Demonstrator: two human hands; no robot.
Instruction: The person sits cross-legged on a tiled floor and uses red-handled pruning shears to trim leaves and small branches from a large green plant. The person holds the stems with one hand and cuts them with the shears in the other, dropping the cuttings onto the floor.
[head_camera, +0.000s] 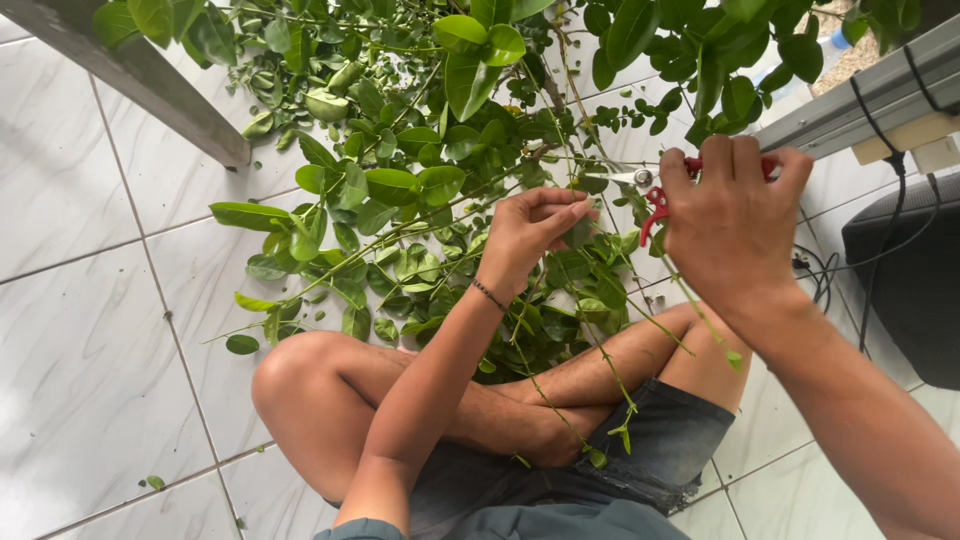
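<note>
Right hand (735, 215) curling closed around red-handled pruning shears (655, 200), blades reaching a thin stem, left hand (530, 232) pinching fingertips together on a leafy branch (440, 200), handles lying mostly hidden behind the knuckles, cut leaves spreading over the tiled floor (90, 330).

The right hand (735, 215) covers most of the red-handled pruning shears (655, 205); their blades vanish among leaves (400, 185), and the dark bin (905, 270) runs off frame.

Two hands, one pair of red-handled pruning shears (655, 200), one dark wristband (489, 294), leafy cuttings beyond counting (400, 190)
</note>
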